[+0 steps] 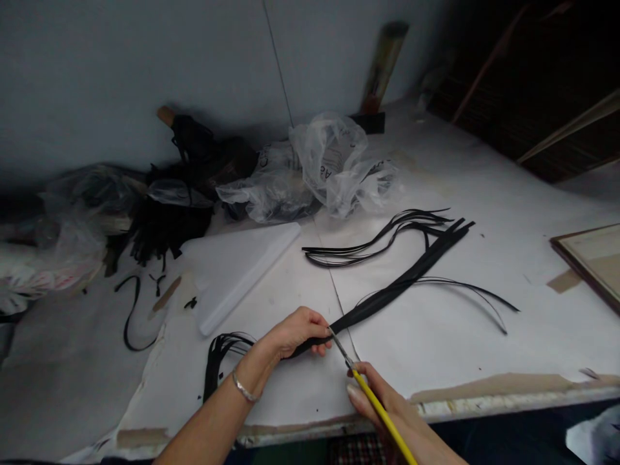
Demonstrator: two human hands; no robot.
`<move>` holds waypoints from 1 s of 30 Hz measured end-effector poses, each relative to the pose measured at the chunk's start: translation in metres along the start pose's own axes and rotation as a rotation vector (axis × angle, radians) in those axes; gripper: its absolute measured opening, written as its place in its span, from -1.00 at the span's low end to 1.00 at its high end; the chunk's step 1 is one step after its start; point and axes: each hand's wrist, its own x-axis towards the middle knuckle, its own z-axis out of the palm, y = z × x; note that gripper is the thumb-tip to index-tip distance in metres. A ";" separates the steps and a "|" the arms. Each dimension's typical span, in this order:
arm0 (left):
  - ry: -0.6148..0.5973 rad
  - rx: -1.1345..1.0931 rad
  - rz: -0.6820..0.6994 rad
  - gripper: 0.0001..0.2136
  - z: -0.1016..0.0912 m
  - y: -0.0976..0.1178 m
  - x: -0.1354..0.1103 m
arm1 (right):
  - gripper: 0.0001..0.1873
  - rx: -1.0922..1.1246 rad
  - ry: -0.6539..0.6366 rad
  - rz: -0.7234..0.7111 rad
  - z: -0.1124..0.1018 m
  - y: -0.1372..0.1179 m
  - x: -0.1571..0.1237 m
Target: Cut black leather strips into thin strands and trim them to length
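Note:
My left hand [296, 332] is closed around a bundle of long black strips [397, 284] that runs diagonally up to the right across the white table [484, 194]. My right hand [382, 394] grips a yellow-handled tool [372, 403] whose thin metal tip touches the bundle just right of my left fingers. Loose ends of black strips [220, 355] fan out behind my left wrist. More thin black strips [382, 242] curl on the table beyond the bundle.
Crumpled clear plastic bags [320, 168] and a heap of black material [179, 194] lie along the back wall. A white flat board [242, 268] rests left of centre. A framed panel [591, 258] sits at the right edge. A cylinder [382, 64] leans against the wall.

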 end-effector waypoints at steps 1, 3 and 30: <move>-0.005 0.002 -0.001 -0.79 0.001 0.001 -0.001 | -0.31 0.000 -0.004 0.002 0.001 -0.003 0.002; -0.016 0.004 -0.001 -0.80 0.002 0.002 -0.002 | -0.32 0.007 0.006 -0.018 0.003 -0.008 0.005; -0.097 -0.004 -0.003 -0.83 -0.009 0.022 0.009 | -0.34 -0.040 0.047 -0.158 -0.002 -0.015 0.019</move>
